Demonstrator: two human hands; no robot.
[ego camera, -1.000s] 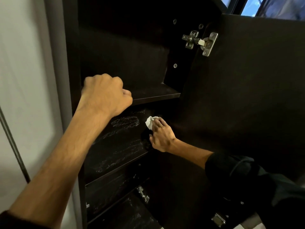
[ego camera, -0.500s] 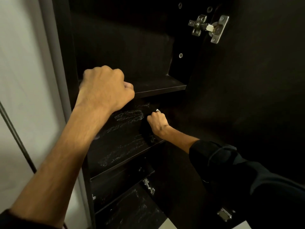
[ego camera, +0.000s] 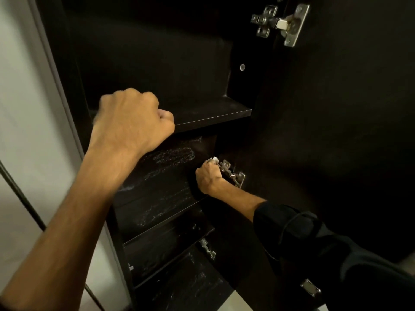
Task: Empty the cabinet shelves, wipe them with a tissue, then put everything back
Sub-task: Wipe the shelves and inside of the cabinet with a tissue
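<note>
Head view: shelves (ego camera: 157, 198) look emptied, wiping underway. Right hand (ego camera: 207, 177) grips the tissue (ego camera: 213, 158); left hand (ego camera: 132, 122) is a fist. Restocking's still left.

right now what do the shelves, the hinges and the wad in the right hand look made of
Shelves: dark wood-look board, probably laminate; matte, pale smears show. Upper hinge: silvery metal, bright glints, visible screws. Wad gripped by the right hand: white crumpled tissue, likely paper.
</note>
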